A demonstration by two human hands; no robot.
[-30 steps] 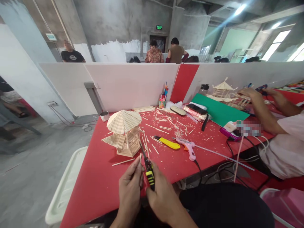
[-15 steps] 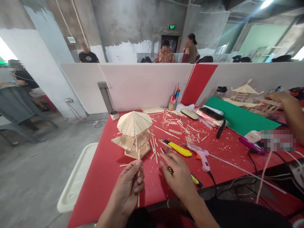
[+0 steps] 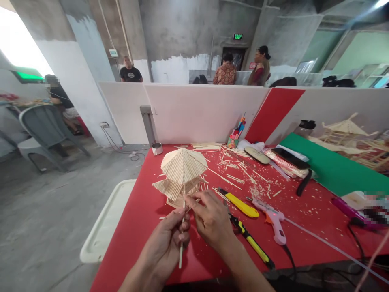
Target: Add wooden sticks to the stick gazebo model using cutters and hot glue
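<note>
My left hand (image 3: pixel 170 235) is closed round a thin wooden stick (image 3: pixel 181 257), held nearly upright above the near part of the table. The fingertips of my right hand (image 3: pixel 212 219) meet at the stick's upper end. Just beyond both hands stands a small pavilion model (image 3: pixel 184 164) built of such sticks, with a pointed roof and a lower slatted piece jutting out to the left. My hands hide part of its base. Beside my right wrist lie black-and-yellow pliers (image 3: pixel 253 243), their jaws partly covered by that hand.
A yellow utility knife (image 3: pixel 241 204) and a pink glue gun (image 3: pixel 275 221) lie to the right on the red table (image 3: pixel 127 247). Cut sticks and scraps (image 3: pixel 234 166) litter the back. A pen cup (image 3: pixel 233 140), small tin (image 3: pixel 157 149) and green board (image 3: pixel 319 162) are farther off.
My right hand has left the pliers, which now lie uncovered on the table, and moved left to the stick's top. My left hand still holds the stick. The view has shifted left.
</note>
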